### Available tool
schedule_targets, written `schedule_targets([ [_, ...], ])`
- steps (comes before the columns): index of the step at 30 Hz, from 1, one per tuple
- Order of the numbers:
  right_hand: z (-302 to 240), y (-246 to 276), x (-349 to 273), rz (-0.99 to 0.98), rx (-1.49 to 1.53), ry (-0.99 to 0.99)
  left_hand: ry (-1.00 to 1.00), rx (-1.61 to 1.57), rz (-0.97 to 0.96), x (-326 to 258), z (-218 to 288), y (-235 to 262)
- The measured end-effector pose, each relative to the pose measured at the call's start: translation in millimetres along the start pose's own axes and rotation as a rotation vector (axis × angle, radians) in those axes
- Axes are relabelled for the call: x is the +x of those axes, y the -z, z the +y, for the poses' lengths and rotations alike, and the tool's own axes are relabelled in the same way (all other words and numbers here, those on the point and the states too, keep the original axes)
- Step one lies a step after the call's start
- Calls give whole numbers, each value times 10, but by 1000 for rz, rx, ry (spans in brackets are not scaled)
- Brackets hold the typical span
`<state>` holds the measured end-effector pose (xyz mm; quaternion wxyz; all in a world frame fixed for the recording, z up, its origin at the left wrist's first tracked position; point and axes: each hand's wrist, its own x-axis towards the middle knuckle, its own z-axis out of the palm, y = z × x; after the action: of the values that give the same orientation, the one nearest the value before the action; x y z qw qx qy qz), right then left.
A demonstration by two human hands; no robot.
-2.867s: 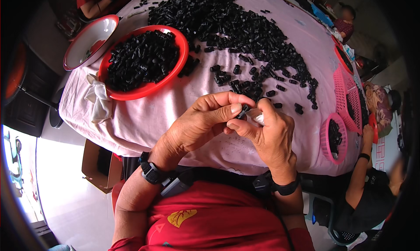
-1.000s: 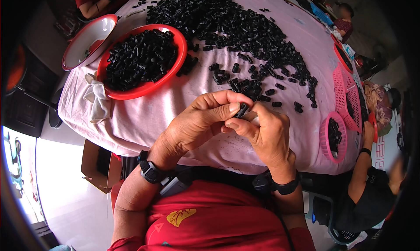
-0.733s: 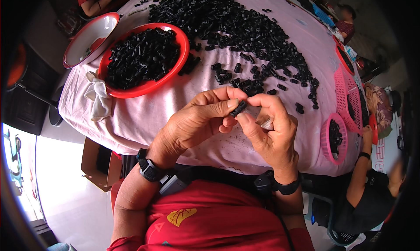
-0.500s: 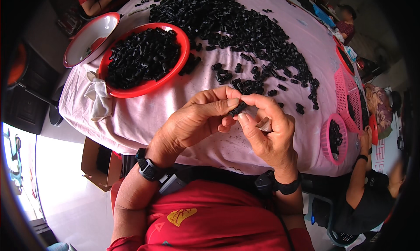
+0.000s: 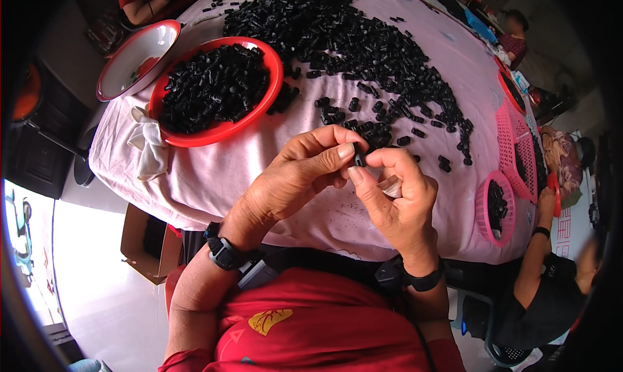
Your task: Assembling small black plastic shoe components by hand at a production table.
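Both hands have drawn closer, left hand (image 5: 292, 180) and right hand (image 5: 396, 200) pinching one small black plastic piece (image 5: 358, 156) in a narrow grip, best kept steady above the counter (image 5: 259, 171).

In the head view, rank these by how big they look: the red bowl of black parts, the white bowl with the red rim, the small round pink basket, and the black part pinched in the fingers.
1. red bowl
2. white bowl, farther away, so unsure
3. round pink basket
4. black part, pinched between left hand and right hand
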<state>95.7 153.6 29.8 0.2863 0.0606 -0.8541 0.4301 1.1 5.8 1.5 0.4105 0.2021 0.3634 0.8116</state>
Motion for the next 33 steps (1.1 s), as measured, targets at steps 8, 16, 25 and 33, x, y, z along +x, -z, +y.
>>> schedule_targets([
  [8, 27, 75, 34, -49, -235, 51, 44, 30, -128, -6, 40, 33],
  [16, 91, 76, 17, -92, -319, 3, 49, 37, -130, 18, -46, 13],
  [25, 89, 57, 18, -110, -396, 9, 73, -31, -128, 17, -106, 32],
  [33, 67, 74, 24, -108, -403, 6, 70, -25, -98, 27, -103, 9],
])
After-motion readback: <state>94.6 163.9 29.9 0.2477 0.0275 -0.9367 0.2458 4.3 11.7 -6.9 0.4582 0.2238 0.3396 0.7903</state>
